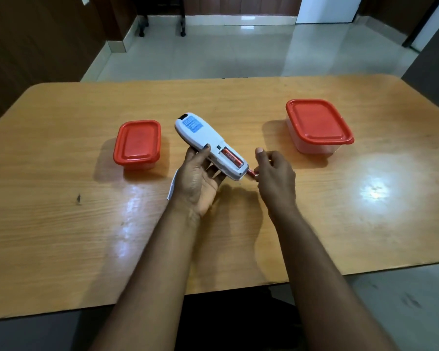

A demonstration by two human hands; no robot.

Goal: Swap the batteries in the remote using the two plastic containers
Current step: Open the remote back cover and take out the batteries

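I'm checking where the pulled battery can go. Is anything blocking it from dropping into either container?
Yes. The battery pinched in the right hand cannot enter: the red lids are shut on both the small container and the large container.

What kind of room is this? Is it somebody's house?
Probably a room in a house or an office; I can't tell which. It has a big wooden table, a shiny tiled floor, dark wood wall panels, and something on little wheels at the far wall.
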